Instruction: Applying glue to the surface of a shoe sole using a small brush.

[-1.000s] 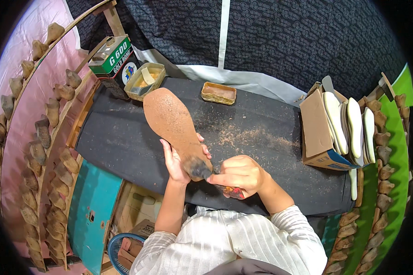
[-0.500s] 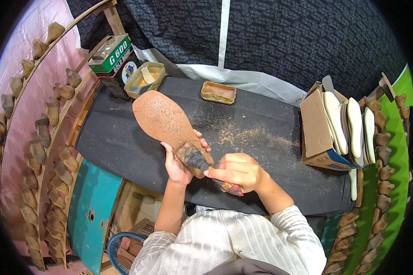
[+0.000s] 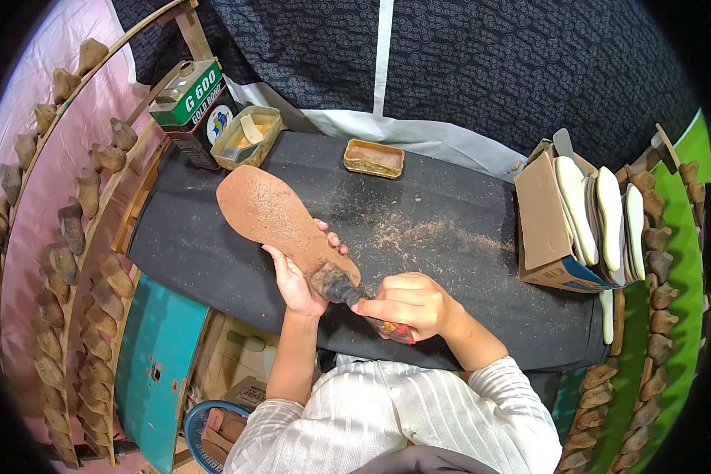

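Observation:
My left hand (image 3: 299,286) is closed around the edges of a brown shoe sole (image 3: 267,207), held tilted above the black-covered table. Its thumb lies along the near edge, and fingertips show at the far edge. The sole's broad end points away to the upper left, and its surface looks darker and speckled there. My right hand (image 3: 412,304) grips a brush (image 3: 338,286) with a dark, wrapped neck and a handle showing red and orange. The brush's dark, stained bristles press on the sole's narrow end, partly covering it.
Brown crumbs (image 3: 419,233) are scattered across the table (image 3: 482,316). At the back are a small tray (image 3: 374,159), a tub of yellowish paste (image 3: 274,134) and a green-and-black can (image 3: 197,118). A cardboard box (image 3: 543,213) of pale insoles stands right. Racks of wooden shoe lasts (image 3: 73,227) flank the table.
The sole and left hand have shifted slightly left and down. The brush has slid along the sole toward its narrow end, nearer to me. Both hands keep their hold.

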`<act>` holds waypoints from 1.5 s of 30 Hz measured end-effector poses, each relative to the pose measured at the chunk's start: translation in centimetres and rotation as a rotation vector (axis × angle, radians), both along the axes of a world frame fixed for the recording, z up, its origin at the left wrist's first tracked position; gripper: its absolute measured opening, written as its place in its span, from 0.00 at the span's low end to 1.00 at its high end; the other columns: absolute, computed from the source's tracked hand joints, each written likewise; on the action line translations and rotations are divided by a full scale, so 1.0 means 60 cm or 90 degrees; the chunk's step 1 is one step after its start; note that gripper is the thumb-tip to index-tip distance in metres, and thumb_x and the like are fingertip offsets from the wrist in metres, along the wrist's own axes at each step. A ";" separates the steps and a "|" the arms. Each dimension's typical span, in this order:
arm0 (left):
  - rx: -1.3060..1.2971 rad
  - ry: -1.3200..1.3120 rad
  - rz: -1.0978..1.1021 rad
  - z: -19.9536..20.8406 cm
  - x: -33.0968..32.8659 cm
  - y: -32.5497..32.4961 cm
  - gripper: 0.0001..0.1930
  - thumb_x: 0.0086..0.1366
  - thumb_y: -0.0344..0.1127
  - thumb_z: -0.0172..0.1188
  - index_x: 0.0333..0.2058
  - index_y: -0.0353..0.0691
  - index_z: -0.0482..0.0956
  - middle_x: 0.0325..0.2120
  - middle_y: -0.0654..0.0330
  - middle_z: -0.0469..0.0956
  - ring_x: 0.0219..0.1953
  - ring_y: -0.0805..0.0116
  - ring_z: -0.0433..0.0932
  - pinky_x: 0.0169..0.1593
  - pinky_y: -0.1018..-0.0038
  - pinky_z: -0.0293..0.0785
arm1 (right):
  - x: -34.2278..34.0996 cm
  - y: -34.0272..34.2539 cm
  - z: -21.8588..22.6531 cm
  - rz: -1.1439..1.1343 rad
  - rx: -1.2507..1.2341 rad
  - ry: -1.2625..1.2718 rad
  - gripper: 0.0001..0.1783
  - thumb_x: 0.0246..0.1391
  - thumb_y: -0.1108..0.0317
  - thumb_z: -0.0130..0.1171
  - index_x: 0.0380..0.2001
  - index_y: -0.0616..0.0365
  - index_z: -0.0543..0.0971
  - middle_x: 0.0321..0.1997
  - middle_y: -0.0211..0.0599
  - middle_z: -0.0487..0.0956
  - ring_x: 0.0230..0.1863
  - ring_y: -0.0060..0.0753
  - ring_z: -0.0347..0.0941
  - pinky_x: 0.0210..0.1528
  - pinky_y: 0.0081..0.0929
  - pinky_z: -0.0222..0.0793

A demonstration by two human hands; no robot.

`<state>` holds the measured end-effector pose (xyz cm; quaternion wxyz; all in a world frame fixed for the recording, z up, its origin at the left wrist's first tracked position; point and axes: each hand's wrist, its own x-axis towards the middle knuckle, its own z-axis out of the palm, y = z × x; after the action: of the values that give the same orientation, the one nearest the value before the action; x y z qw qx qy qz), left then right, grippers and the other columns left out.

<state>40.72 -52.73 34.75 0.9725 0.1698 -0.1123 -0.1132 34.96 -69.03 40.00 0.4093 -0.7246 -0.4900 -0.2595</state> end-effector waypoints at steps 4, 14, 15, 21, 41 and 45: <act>-0.022 -0.019 0.042 -0.007 0.009 0.010 0.31 0.66 0.62 0.29 0.52 0.41 0.61 0.42 0.56 0.67 0.38 0.60 0.67 0.43 0.61 0.68 | -0.005 0.000 -0.003 0.034 -0.028 0.021 0.18 0.32 0.76 0.56 0.33 0.69 0.77 0.18 0.35 0.68 0.17 0.34 0.63 0.17 0.29 0.60; -0.102 -0.015 -0.003 -0.017 0.014 0.019 0.31 0.66 0.61 0.31 0.54 0.40 0.60 0.43 0.55 0.67 0.42 0.58 0.68 0.51 0.56 0.66 | 0.002 -0.021 0.005 -0.104 -0.025 -0.036 0.20 0.30 0.75 0.57 0.34 0.67 0.76 0.18 0.35 0.68 0.17 0.33 0.64 0.17 0.28 0.60; -0.097 0.004 0.006 -0.014 0.012 0.015 0.32 0.65 0.61 0.32 0.54 0.40 0.61 0.43 0.54 0.67 0.43 0.56 0.69 0.53 0.55 0.65 | 0.002 -0.019 0.004 -0.105 -0.026 -0.036 0.20 0.30 0.75 0.57 0.34 0.67 0.76 0.18 0.35 0.68 0.17 0.33 0.64 0.17 0.28 0.60; -0.092 -0.027 0.010 -0.016 0.014 0.020 0.32 0.65 0.61 0.31 0.54 0.40 0.62 0.43 0.53 0.69 0.45 0.54 0.71 0.57 0.55 0.63 | -0.005 -0.024 0.014 0.058 -0.047 0.037 0.22 0.23 0.74 0.54 0.32 0.67 0.76 0.16 0.35 0.64 0.15 0.34 0.62 0.16 0.30 0.59; -0.057 0.070 0.056 -0.008 0.017 0.022 0.36 0.62 0.68 0.29 0.46 0.37 0.63 0.36 0.59 0.68 0.31 0.62 0.69 0.42 0.63 0.68 | 0.000 -0.036 0.014 -0.083 -0.057 -0.004 0.22 0.23 0.75 0.56 0.32 0.66 0.76 0.15 0.31 0.63 0.16 0.33 0.62 0.16 0.29 0.59; -0.032 0.061 0.059 -0.004 0.015 0.018 0.36 0.62 0.68 0.29 0.46 0.37 0.63 0.37 0.59 0.68 0.32 0.63 0.69 0.42 0.63 0.68 | -0.012 -0.011 0.005 0.077 -0.016 0.057 0.20 0.27 0.77 0.55 0.33 0.67 0.76 0.16 0.32 0.63 0.16 0.33 0.62 0.17 0.28 0.59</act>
<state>41.61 -51.64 34.53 0.9850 0.1444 -0.0606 -0.0732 34.25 -69.71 40.30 0.4367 -0.7098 -0.5169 -0.1955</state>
